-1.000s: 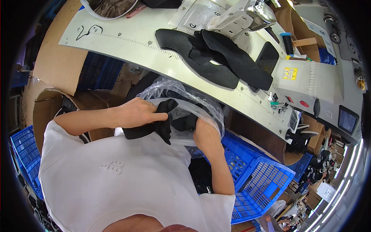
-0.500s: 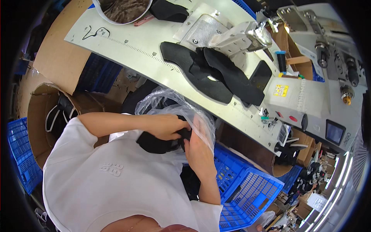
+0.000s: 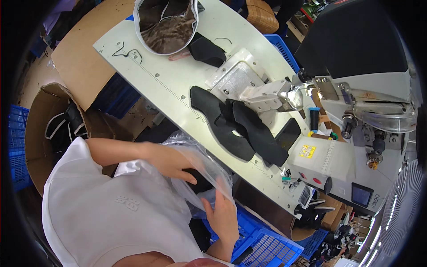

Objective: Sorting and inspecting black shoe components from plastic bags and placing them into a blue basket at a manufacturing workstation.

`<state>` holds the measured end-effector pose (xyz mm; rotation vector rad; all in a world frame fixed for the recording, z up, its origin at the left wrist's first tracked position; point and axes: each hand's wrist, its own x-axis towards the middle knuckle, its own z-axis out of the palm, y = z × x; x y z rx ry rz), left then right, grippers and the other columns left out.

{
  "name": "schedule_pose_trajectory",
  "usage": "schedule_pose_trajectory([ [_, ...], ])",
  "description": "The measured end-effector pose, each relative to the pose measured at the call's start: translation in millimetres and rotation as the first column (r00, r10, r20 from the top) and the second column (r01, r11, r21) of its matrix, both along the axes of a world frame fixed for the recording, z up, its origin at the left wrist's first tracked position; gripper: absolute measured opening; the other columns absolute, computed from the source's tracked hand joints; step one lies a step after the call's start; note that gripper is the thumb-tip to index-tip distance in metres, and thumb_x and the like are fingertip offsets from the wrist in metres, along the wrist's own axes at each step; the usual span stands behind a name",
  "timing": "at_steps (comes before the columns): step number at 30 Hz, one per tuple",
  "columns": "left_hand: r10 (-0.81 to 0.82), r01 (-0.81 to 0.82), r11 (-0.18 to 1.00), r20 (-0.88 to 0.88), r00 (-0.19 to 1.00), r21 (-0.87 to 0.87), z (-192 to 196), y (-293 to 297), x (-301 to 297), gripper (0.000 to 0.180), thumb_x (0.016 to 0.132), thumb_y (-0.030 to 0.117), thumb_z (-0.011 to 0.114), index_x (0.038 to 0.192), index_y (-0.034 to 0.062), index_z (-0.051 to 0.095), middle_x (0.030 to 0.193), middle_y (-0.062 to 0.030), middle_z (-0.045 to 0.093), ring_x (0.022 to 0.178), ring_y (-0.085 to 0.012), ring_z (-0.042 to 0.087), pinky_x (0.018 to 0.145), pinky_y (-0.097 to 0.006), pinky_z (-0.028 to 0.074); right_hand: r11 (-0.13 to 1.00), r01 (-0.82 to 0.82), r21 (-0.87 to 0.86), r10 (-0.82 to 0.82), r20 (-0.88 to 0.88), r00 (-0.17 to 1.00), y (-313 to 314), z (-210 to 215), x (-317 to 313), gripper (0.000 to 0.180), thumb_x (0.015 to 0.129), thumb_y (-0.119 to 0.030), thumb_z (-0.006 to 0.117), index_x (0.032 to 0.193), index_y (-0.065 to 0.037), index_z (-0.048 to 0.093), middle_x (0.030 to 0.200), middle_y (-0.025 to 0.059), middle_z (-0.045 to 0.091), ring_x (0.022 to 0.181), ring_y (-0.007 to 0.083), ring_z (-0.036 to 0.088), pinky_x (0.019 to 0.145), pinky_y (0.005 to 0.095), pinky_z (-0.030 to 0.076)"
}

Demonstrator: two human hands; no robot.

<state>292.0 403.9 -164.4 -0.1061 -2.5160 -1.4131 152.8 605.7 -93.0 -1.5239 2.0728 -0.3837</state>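
A clear plastic bag [image 3: 208, 165] is spread between my hands at the table's near edge. My left hand [image 3: 171, 161] reaches over its mouth with the thumb stretched out; its fingers are partly behind the film and slightly blurred. Beneath them, a black piece [image 3: 200, 181] shows in the bag, its shape mostly hidden. My right hand [image 3: 223, 219] is at the bag's right side, thumb and fingers apart, with fingertips against the film. Neither hand visibly grips anything. On the table lie overlapping black curved fabric pieces [image 3: 220, 120].
A sewing machine [image 3: 356, 93] and its pale arm [image 3: 267, 95] occupy the table's right side. A fur-lined round container [image 3: 167, 31] stands at the far left. Blue crates [image 3: 273, 247] are below right, and an open cardboard box [image 3: 49, 104] holds black pieces at left.
My left hand has drawn away from the black piece, which it was fingering, and its fingers have straightened. My right hand is lower in the picture. The view has shifted.
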Motion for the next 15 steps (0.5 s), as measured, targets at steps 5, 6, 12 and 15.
schedule_pose_trajectory([
  [5, -0.344, 0.241, 0.92, 0.339, 0.876, 0.31, 82, -70, -19, 0.034, 0.098, 0.021, 0.058, 0.121, -0.0055, 0.059, 0.119, -0.0207, 0.063, 0.108, -0.0354, 0.06, 0.095, -0.038, 0.047, 0.996, -0.05, -0.069, 0.067, 0.282, 0.957, -28, 20, 7, 0.047, 0.09, -0.008, 0.062, 0.134, -0.001, 0.049, 0.124, 0.0247, 0.059, 0.098, 0.0409, 0.064, 0.08, 0.0425, 0.053],
  [6, -0.439, 0.332, 0.869, 0.262, 0.859, 0.367, 82, -79, -24, 0.035, 0.097, 0.019, 0.06, 0.121, -0.0062, 0.058, 0.122, -0.0197, 0.063, 0.111, -0.0342, 0.06, 0.097, -0.038, 0.046, 0.99, -0.139, 0.007, 0.131, 0.283, 0.95, -34, 26, 5, 0.046, 0.09, -0.008, 0.062, 0.133, -0.001, 0.05, 0.121, 0.023, 0.061, 0.093, 0.0399, 0.065, 0.077, 0.0424, 0.054],
  [12, -0.579, 0.562, 0.627, -0.16, 0.8, 0.539, 123, -141, -38, 0.04, 0.097, 0.026, 0.061, 0.122, -0.0056, 0.061, 0.122, -0.0147, 0.064, 0.109, -0.021, 0.064, 0.089, -0.031, 0.053, 0.957, -0.232, 0.174, 0.194, 0.208, 0.959, -30, 11, -22, 0.041, 0.089, -0.011, 0.065, 0.127, -0.002, 0.054, 0.113, 0.0192, 0.065, 0.091, 0.0358, 0.067, 0.074, 0.0389, 0.055],
  [15, 0.483, -0.48, 0.876, -0.093, 0.871, 0.056, 112, -170, -65, 0.037, 0.095, 0.026, 0.063, 0.121, 0.0009, 0.059, 0.112, -0.0147, 0.066, 0.107, -0.0224, 0.063, 0.086, -0.036, 0.051, 0.973, -0.17, 0.156, 0.068, 0.509, 0.858, -23, 14, -31, 0.043, 0.091, -0.014, 0.064, 0.13, 0.0, 0.052, 0.11, 0.0215, 0.065, 0.09, 0.0349, 0.068, 0.075, 0.0411, 0.056],
])
